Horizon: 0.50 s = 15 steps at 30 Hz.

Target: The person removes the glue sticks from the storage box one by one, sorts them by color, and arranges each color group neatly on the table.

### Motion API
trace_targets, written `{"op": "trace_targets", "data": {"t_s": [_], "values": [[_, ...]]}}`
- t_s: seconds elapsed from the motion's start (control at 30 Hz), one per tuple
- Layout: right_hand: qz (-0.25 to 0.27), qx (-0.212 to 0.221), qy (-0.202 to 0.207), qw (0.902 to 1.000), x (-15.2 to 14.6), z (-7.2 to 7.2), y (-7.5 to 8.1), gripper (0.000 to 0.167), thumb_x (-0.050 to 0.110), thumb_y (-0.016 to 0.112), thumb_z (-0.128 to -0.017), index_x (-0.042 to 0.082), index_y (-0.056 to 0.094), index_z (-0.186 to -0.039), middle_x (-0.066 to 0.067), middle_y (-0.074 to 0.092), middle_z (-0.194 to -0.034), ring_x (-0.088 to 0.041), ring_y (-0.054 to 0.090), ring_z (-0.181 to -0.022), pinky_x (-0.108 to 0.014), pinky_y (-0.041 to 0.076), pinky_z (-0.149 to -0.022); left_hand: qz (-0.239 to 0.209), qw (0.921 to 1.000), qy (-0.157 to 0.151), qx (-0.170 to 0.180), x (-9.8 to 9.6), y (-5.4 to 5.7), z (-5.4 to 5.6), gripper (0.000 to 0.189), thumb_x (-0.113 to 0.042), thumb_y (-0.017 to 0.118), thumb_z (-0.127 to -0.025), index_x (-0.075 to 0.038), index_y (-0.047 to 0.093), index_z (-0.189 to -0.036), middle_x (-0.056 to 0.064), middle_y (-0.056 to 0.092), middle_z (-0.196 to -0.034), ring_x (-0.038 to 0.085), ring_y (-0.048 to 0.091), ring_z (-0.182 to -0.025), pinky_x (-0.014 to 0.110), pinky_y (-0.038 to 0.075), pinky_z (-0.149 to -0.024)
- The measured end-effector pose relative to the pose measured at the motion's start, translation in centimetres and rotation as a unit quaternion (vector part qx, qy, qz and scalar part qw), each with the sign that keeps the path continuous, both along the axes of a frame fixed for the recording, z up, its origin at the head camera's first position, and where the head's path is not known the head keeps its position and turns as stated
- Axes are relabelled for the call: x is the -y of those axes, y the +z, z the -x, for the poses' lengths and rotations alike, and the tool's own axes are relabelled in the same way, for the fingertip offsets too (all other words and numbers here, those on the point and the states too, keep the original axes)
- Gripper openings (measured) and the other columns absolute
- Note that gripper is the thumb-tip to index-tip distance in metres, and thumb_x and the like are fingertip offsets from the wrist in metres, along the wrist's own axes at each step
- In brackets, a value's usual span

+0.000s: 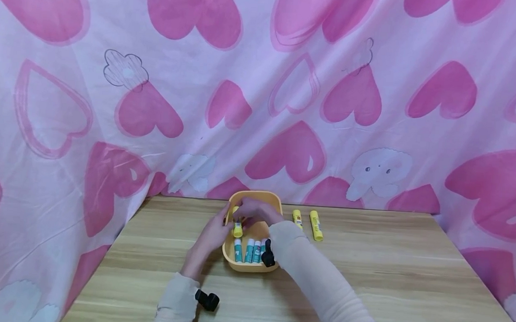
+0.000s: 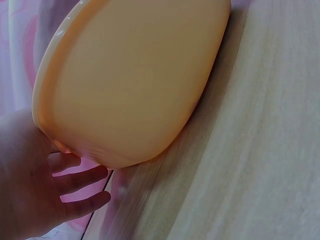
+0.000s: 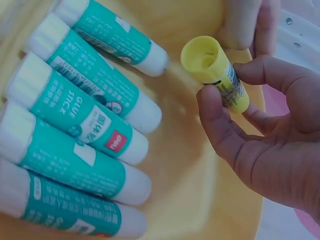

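A yellow glue stick (image 3: 220,72) is pinched between the thumb and fingers of my right hand (image 1: 258,210), inside the light orange plastic bin (image 1: 253,269). Its round yellow end faces the right wrist camera. Several green glue sticks with white ends (image 3: 82,122) lie side by side along the bin's near end. My left hand (image 1: 213,233) holds the bin's left wall, its thumb over the rim and its fingers outside. In the left wrist view, the fingers (image 2: 82,180) spread beneath the bin's outer wall.
Two more yellow glue sticks, a left one (image 1: 297,218) and a right one (image 1: 316,225), lie on the wooden table (image 1: 387,272) right of the bin. A pink heart-print cloth (image 1: 260,108) hangs behind the table, close to the bin's far end.
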State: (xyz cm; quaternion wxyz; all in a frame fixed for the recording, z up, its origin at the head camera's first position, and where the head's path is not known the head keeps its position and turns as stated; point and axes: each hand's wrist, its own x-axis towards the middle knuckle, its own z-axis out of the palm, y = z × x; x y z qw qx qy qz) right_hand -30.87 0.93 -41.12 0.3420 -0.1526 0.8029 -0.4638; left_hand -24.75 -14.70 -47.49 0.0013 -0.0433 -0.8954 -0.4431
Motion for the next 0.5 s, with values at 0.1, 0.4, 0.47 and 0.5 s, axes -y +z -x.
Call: {"op": "trace_targets", "data": {"t_s": [0.1, 0.4, 0.47, 0.5], "values": [[-0.005, -0.005, 0.003, 1.0000, -0.4, 0.0, 0.3, 0.030, 0.004, 0.064, -0.084, -0.003, 0.063, -0.113, -0.010, 0.061, -0.087, -0.024, 0.058, -0.068, -0.046, 0.059, -0.080, 0.005, 1.0000, 0.001, 0.001, 0.0, -0.1, 0.0, 0.069, -0.015, 0.052, -0.097, -0.014, 0.021, -0.159, 0.015, 0.042, -0.156, 0.023, 0.058, -0.116, 0.043, 0.051, -0.099], [-0.029, -0.031, -0.010, 0.9991, -1.4, 0.2, 1.0, 0.049, 0.012, 0.065, -0.086, 0.006, 0.049, -0.132, -0.008, 0.063, -0.101, -0.026, 0.066, -0.080, -0.049, 0.061, -0.083, 0.006, 1.0000, -0.004, -0.001, 0.0, -0.1, 0.1, 0.069, -0.016, 0.054, -0.098, -0.012, 0.022, -0.159, 0.017, 0.039, -0.157, 0.023, 0.061, -0.104, 0.038, 0.054, -0.089], [-0.031, -0.030, -0.015, 0.9990, -1.6, 0.3, 1.2, 0.052, 0.013, 0.065, -0.087, 0.008, 0.045, -0.135, -0.010, 0.063, -0.103, -0.026, 0.067, -0.081, -0.049, 0.061, -0.083, 0.003, 1.0000, -0.005, 0.002, 0.0, -0.1, 0.1, 0.069, -0.016, 0.054, -0.098, -0.013, 0.021, -0.159, 0.017, 0.039, -0.157, 0.021, 0.063, -0.096, 0.035, 0.055, -0.083], [-0.030, -0.029, -0.017, 0.9990, -1.8, 0.2, 1.3, 0.053, 0.014, 0.064, -0.088, 0.009, 0.044, -0.136, -0.010, 0.063, -0.104, -0.026, 0.067, -0.080, -0.050, 0.061, -0.083, 0.002, 1.0000, -0.005, 0.003, 0.0, -0.1, 0.1, 0.069, -0.016, 0.054, -0.099, -0.013, 0.021, -0.159, 0.017, 0.039, -0.157, 0.020, 0.063, -0.092, 0.033, 0.055, -0.080]]}}
